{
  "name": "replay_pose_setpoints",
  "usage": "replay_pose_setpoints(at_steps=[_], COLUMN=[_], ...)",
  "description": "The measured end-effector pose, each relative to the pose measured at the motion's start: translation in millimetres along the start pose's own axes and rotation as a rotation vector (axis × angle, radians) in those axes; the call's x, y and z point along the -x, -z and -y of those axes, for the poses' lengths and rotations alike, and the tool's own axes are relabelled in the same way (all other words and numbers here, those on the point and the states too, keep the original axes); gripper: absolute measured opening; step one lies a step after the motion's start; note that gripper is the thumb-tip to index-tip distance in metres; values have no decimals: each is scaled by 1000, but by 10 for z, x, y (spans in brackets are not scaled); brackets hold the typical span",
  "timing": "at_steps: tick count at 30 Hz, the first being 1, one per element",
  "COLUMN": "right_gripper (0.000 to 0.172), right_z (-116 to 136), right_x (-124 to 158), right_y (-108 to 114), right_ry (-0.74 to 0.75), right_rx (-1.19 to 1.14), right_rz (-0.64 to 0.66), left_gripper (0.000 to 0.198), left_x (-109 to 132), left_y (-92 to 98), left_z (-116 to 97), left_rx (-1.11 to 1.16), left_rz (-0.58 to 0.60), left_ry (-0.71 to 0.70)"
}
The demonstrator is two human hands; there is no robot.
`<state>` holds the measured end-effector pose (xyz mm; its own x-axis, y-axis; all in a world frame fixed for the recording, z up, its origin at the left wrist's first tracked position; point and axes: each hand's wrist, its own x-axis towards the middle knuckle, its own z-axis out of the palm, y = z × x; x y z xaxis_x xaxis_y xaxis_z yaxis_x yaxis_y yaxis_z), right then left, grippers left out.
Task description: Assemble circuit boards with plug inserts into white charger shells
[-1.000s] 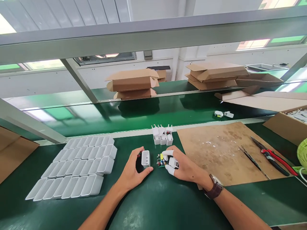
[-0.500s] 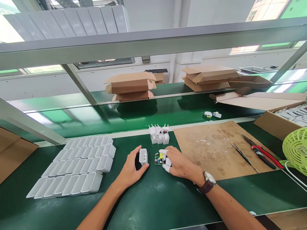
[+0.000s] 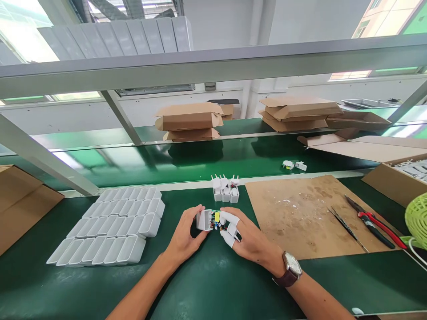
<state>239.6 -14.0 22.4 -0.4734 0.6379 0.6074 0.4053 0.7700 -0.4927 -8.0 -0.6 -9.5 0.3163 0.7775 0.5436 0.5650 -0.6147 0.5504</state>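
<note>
My left hand is closed around a white plastic charger housing, tilted so its open side faces right. In my right hand, with white covers on the fingertips, is a small circuit board with a yellow component. The board's left edge is at the housing's opening; how far it reaches inside I cannot tell. Just beyond my hands stand three white chargers with plug pins. To the left lie several rows of empty white housings.
A stained brown cardboard sheet lies at right, with tweezers and red-black pliers on it. Loose charger parts rest on the green belt behind. A green fan and an open carton stand far right.
The housing has been turned from its slotted face towards me to its open side facing right. My right hand has brought the circuit board left, up to the housing. The view has shifted slightly.
</note>
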Motion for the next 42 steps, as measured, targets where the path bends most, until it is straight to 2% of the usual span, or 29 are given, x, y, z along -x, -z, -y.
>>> replay_pose_setpoints(at_steps=[4, 14, 27, 42], right_gripper=[58, 55, 56, 45], right_z=[32, 45, 15, 14], right_x=[2, -2, 26, 41], right_y=[-13, -28, -50, -49], right_ry=[18, 49, 50, 23], right_rx=[27, 68, 73, 64], right_rz=[25, 36, 34, 51], left_gripper=[61, 64, 63, 57], left_x=[8, -7, -1, 9], left_y=[-4, 6, 8, -12], left_z=[21, -34, -13, -4], left_rx=[-29, -45, -5, -18], left_rz=[13, 29, 78, 69], left_ry=[-57, -97, -73, -60])
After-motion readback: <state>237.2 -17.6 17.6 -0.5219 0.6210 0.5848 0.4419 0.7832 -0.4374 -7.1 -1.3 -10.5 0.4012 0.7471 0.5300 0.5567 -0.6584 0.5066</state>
